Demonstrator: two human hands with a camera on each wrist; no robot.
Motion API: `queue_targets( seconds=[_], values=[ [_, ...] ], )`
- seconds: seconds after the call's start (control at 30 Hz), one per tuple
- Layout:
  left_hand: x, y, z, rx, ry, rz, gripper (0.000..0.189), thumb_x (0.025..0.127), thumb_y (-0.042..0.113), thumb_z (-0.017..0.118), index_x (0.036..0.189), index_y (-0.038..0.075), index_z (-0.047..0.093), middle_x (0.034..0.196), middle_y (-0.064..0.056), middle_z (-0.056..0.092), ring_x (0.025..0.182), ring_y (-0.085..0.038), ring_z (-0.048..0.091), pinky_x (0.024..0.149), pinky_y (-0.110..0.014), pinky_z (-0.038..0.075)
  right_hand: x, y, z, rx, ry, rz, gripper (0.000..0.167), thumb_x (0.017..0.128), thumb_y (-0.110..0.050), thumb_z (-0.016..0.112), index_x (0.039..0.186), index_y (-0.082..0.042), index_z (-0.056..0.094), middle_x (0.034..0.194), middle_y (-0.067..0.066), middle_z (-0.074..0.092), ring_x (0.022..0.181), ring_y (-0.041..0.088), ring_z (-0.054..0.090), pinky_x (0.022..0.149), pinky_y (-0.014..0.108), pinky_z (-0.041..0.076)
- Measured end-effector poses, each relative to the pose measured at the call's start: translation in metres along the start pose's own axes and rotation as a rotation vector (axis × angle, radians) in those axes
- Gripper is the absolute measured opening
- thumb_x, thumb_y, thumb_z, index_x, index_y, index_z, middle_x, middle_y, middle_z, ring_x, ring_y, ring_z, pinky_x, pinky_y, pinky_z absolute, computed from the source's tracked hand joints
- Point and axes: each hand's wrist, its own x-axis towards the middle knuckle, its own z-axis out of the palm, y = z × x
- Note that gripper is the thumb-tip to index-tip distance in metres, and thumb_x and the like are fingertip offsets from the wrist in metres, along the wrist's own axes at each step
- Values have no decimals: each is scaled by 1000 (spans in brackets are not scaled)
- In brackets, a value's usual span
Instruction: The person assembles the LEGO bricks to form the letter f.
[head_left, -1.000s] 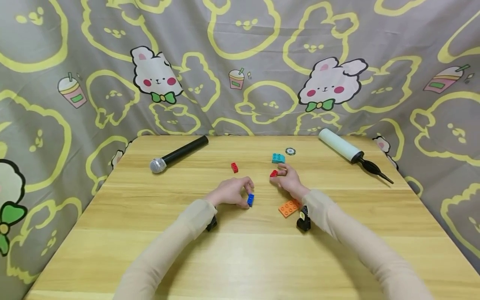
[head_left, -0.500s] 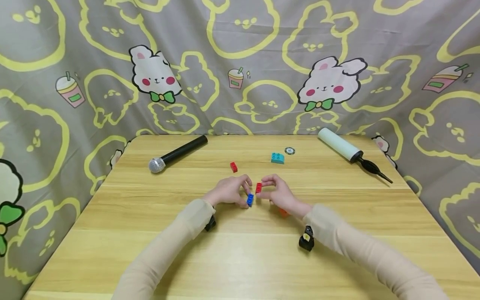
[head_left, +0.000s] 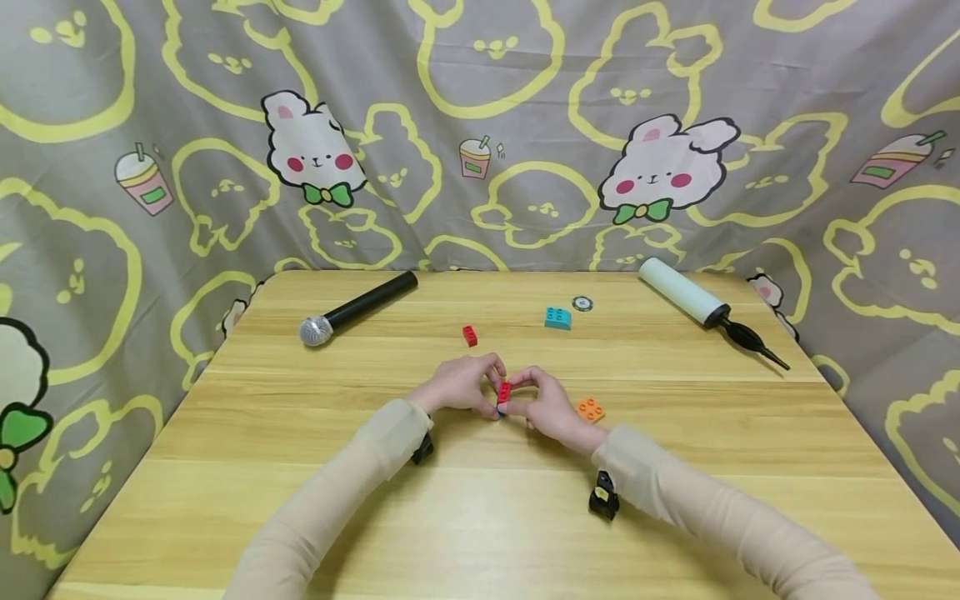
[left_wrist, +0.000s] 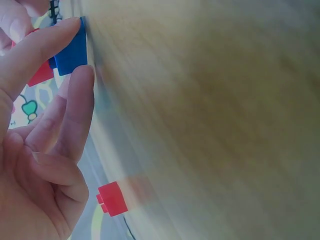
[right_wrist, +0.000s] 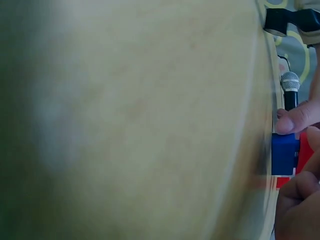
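Note:
At the middle of the table my left hand (head_left: pixel 460 383) pinches a blue toy brick (left_wrist: pixel 73 52) between thumb and finger, low against the wood. A red toy brick (head_left: pixel 505 391) is pinched by my right hand (head_left: pixel 551 408) right over the blue one. In the left wrist view, blue studs show at the seam between the two bricks; whether they are fully pressed together I cannot tell. The right wrist view has the blue brick's side in plain sight, the red one partly behind fingers. A second red brick (head_left: pixel 469 336) lies beyond my left hand.
An orange brick (head_left: pixel 591 410) lies by my right wrist, partly covered. Farther back are a teal brick (head_left: pixel 557 318) and a round chip (head_left: pixel 582 304). A microphone (head_left: pixel 360 309) lies back left, a hand pump (head_left: pixel 684 292) back right. A patterned curtain (head_left: pixel 420 192) hangs behind.
My right hand has brought the red brick leftward and nearer from beside the teal brick, onto the top of the blue one. The left hand has stayed in place with the blue brick.

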Motion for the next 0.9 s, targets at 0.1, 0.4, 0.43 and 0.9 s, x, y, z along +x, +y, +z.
queue_targets(
  seconds=[0.1,0.4,0.43,0.9],
  values=[
    [0,0,0,4,1,-2,58,66,29,86,114,19,56,105,12,70,94,-12,61,68,-29,41,0,1,1,-23,10,-19,38,78,-9,77,110,-4,56,115,14,61,51,11,45,48,23,41],
    [1,-1,2,7,-3,-8,57,66,27,86,114,18,57,103,14,69,94,-11,61,69,-29,42,1,1,1,-64,9,-50,34,78,-8,77,104,-4,57,112,13,63,43,10,43,44,23,38],
    [1,-1,2,5,-2,-9,56,67,26,87,114,18,57,102,14,69,95,-11,61,69,-30,42,1,2,1,-76,10,-62,33,78,-9,77,103,-3,57,111,13,64,42,10,44,44,23,39],
    [1,-2,-2,-8,-18,-7,53,67,26,87,110,19,58,103,12,70,88,-10,59,67,-28,41,5,-2,0,-310,49,-236,24,73,-10,81,90,-8,63,100,6,70,111,30,58,101,52,37]
  ],
)
